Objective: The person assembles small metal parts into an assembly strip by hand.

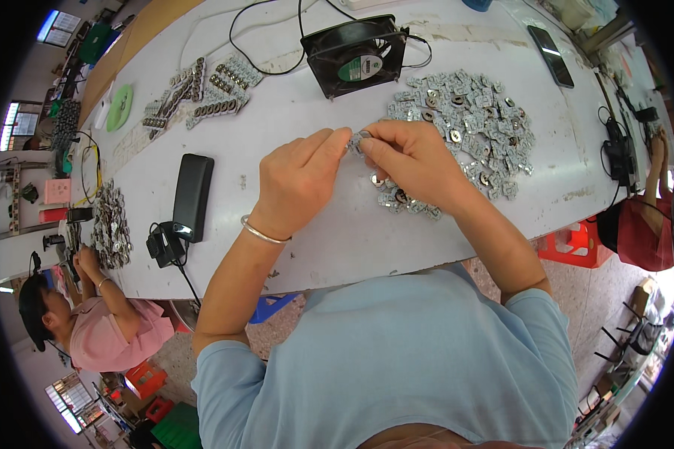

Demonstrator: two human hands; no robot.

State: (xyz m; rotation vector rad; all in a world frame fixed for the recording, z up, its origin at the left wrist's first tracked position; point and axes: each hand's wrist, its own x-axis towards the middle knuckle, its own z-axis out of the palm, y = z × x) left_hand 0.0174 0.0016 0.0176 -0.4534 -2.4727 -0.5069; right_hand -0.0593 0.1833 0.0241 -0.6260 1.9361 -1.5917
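Over the white table, my left hand (301,172) and my right hand (414,159) meet at the fingertips. Between them they pinch a small grey metal part (357,143), mostly covered by the fingers. Both hands are closed on it. Just right of and beneath my right hand spreads a loose heap of similar small metal parts (475,123), some with round shiny centres. To the far left of my hands, more such parts (217,86) lie lined up in rows.
A black square fan (354,56) stands at the back with its cable. A black oblong case (193,196) and a black adapter (165,244) lie at left, a phone (550,56) at far right. Co-workers sit at left (105,322) and right (650,224); another parts pile (111,228) lies left.
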